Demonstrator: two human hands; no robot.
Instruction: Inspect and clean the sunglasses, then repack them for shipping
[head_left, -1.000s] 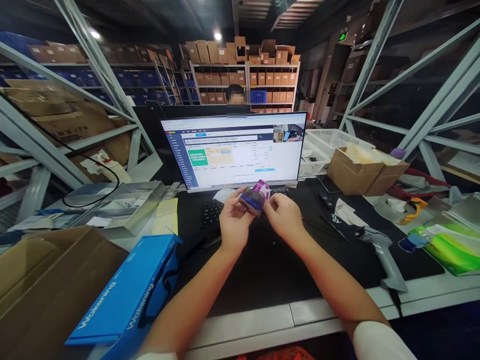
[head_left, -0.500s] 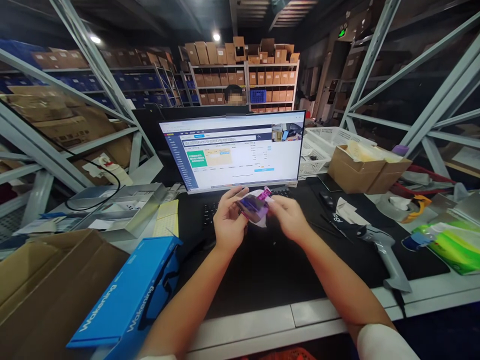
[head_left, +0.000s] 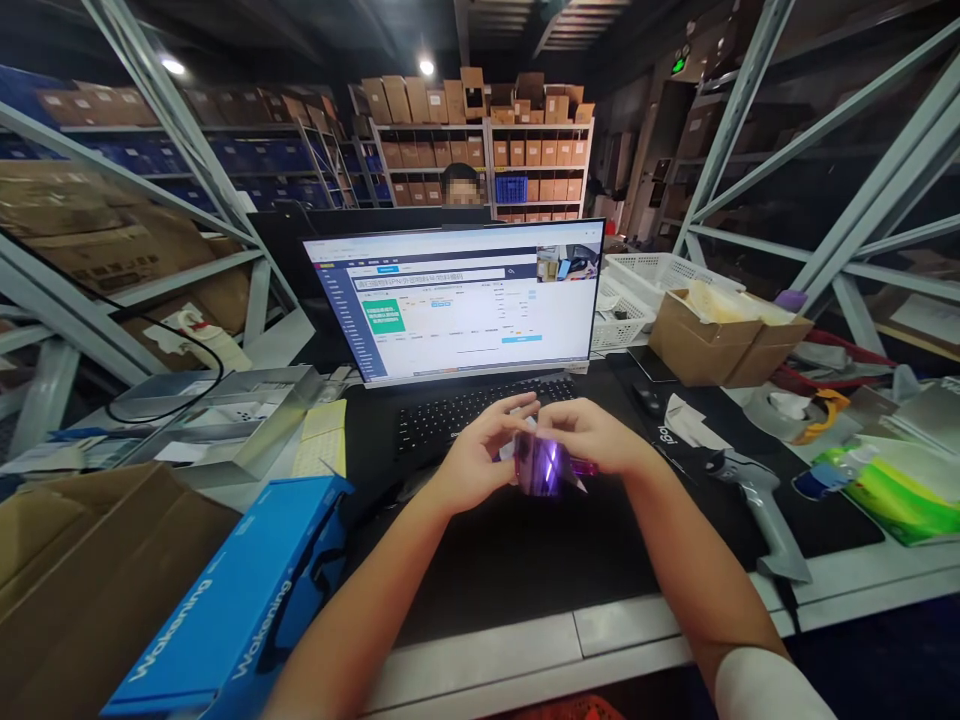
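Above the black desk mat point(head_left: 517, 570), a shiny purple lens-like piece point(head_left: 543, 468) is held between both hands, its glossy face towards me. My left hand point(head_left: 480, 455) is closed on its left side, with the thumb near the lower edge. Behind its top and right side, the fingers of my right hand point(head_left: 592, 436) are closed on it. A magenta strip point(head_left: 585, 467) sticks out at the right, under the right hand. Bits of thin white material show around the piece; whether tissue or film I cannot tell. Beyond the hands lies a black keyboard point(head_left: 431, 425).
A lit monitor point(head_left: 450, 300) stands ahead. Left are a blue box point(head_left: 225, 600), an open carton point(head_left: 90, 570) and grey trays point(head_left: 255, 425). Right are a barcode scanner point(head_left: 761, 505), a mouse point(head_left: 646, 398), a green packet point(head_left: 907, 495) and a carton point(head_left: 694, 340). A person sits behind the monitor.
Both hands have moved right and slightly down with the purple piece. It has turned so its glossy face is towards me, and the magenta strip has swung from the top to the right.
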